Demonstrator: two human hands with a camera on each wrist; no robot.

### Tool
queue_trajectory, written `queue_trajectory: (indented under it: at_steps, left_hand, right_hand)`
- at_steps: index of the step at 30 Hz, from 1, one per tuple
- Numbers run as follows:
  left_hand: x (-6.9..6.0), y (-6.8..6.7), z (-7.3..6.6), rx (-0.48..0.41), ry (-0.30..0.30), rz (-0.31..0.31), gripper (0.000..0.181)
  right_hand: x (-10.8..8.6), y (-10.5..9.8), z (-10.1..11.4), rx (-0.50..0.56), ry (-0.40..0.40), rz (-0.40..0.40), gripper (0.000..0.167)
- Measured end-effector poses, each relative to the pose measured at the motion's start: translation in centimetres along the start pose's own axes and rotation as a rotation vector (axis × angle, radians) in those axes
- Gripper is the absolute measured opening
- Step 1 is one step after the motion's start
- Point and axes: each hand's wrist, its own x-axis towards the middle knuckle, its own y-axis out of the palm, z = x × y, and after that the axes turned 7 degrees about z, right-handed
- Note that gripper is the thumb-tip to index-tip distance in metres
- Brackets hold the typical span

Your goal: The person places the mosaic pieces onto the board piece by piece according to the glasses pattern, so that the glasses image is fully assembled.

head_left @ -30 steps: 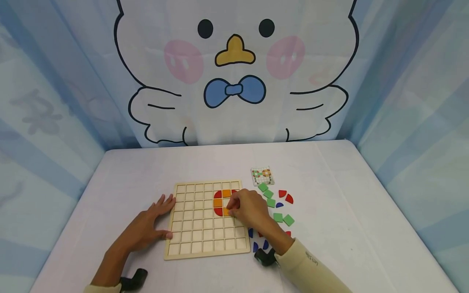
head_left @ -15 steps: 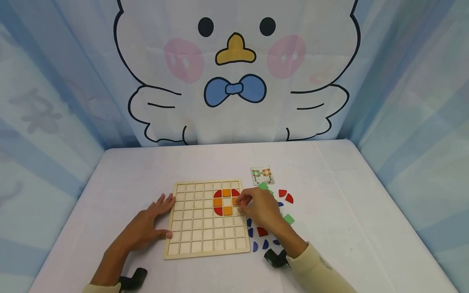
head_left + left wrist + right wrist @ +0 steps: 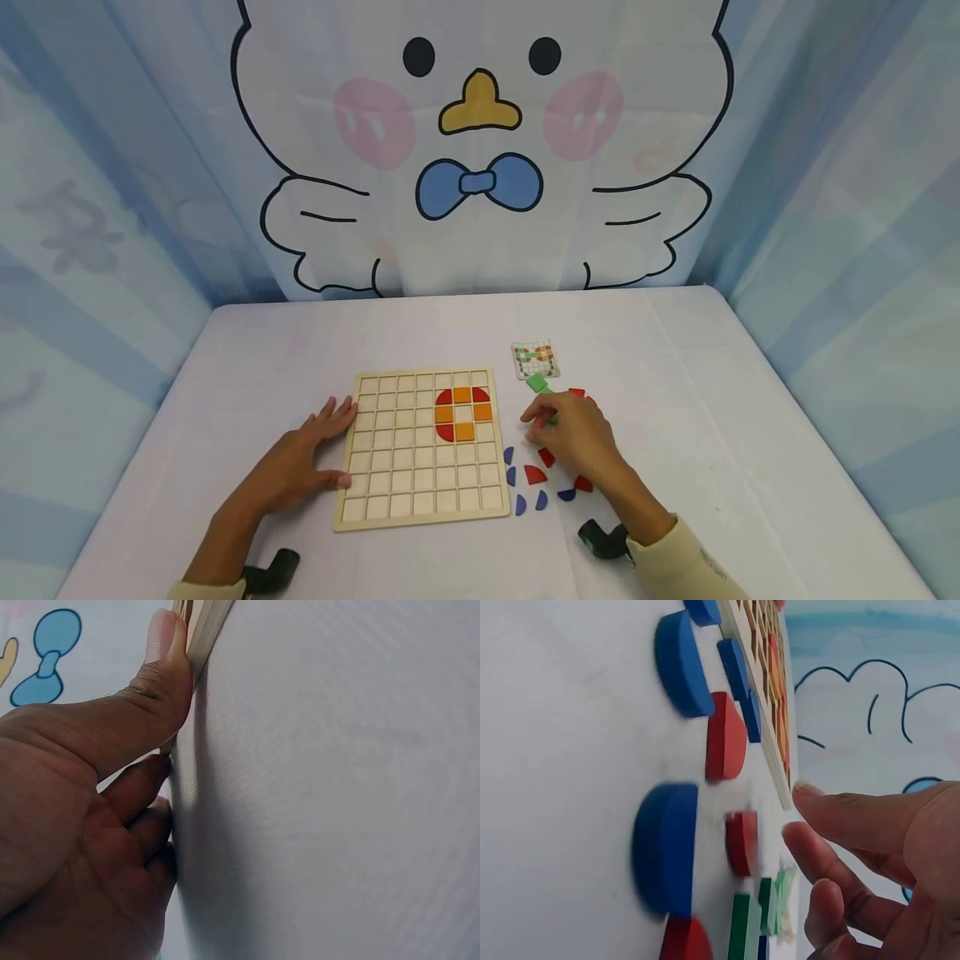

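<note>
The wooden grid board (image 3: 405,481) holds red quarter-round pieces (image 3: 445,432) and orange squares (image 3: 464,432) around one bare cell at its upper right. My left hand (image 3: 296,467) touches the board's left edge, fingers spread; the left wrist view has the thumb of that hand (image 3: 90,787) along the wooden rim (image 3: 206,637). Right of the board, my right hand (image 3: 577,433) hovers over loose pieces, partly hiding green squares (image 3: 537,382). In the right wrist view, thumb and fingers of this hand (image 3: 885,862) are apart with nothing between them, near a red piece (image 3: 742,842).
A small pattern card (image 3: 536,359) lies behind the green squares. Blue half-round pieces (image 3: 542,500) and loose red pieces (image 3: 535,474) are scattered near the board's lower right. A curtain with a cartoon figure (image 3: 480,250) hangs behind the table.
My right hand has moved right, off the board to above the loose pieces, uncovering the orange square and the cells at the board's right side. My left hand has stayed put.
</note>
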Motion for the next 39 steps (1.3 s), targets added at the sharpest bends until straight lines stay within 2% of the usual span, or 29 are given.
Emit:
queue_trajectory:
  at_steps: [5, 12, 18, 29, 39]
  left_hand:
    - [0.0, 0.0, 0.0, 0.001, -0.004, 0.002, 0.111]
    - [0.0, 0.0, -0.1, 0.008, -0.002, -0.002, 0.111]
    - [0.0, -0.1, -0.1, 0.010, 0.008, -0.005, 0.111]
    - [0.0, -0.1, 0.0, 0.000, 0.007, -0.006, 0.111]
    - [0.0, -0.1, -0.2, 0.003, -0.007, 0.000, 0.111]
  right_hand:
    - [-0.9, -0.3, -1.0, -0.043, -0.003, 0.011, 0.017]
    - [-1.7, -1.0, -1.9, -0.110, 0.006, 0.110, 0.025]
    - [-1.8, -1.1, -2.5, -0.129, -0.013, 0.113, 0.023]
    - [-1.1, -0.7, -2.7, -0.036, -0.046, 0.093, 0.022]
    - [-0.3, -0.5, -1.0, 0.054, -0.080, 0.019, 0.018]
